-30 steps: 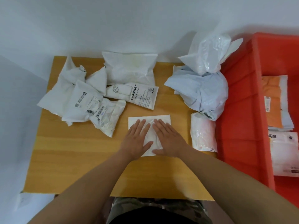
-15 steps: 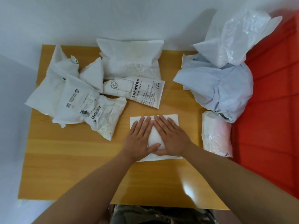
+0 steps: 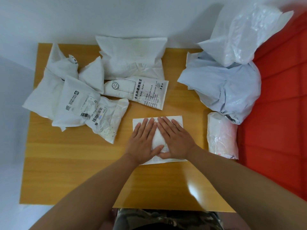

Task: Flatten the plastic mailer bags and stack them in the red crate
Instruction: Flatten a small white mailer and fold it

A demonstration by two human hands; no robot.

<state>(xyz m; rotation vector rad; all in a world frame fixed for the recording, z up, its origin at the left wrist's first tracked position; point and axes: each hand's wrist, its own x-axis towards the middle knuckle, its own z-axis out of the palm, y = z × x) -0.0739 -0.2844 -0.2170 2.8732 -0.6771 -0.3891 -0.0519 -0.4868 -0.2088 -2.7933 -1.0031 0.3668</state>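
A small white mailer bag (image 3: pixel 177 120) lies flat near the middle of the wooden table (image 3: pixel 69 171). My left hand (image 3: pixel 144 141) and my right hand (image 3: pixel 174 140) press on it side by side, palms down, fingers straight, thumbs touching. Several crumpled white mailers (image 3: pixel 69 100) are piled at the left. A printed white mailer (image 3: pixel 141 92) and a larger white one (image 3: pixel 132 58) lie at the back. A big pale-blue bag (image 3: pixel 222 85) with a clear bag (image 3: pixel 244 34) on top sits at the right. The red crate (image 3: pixel 279 103) stands at the right edge; its inside is out of view.
A small pinkish-white bag (image 3: pixel 222 136) lies between my right hand and the crate wall. White walls close in behind and to the left of the table. Bare wood shows at the table's front left.
The view has shifted left and closer, so the crate's inside has left the frame. Both hands stay pressed on the small mailer, slid slightly along it.
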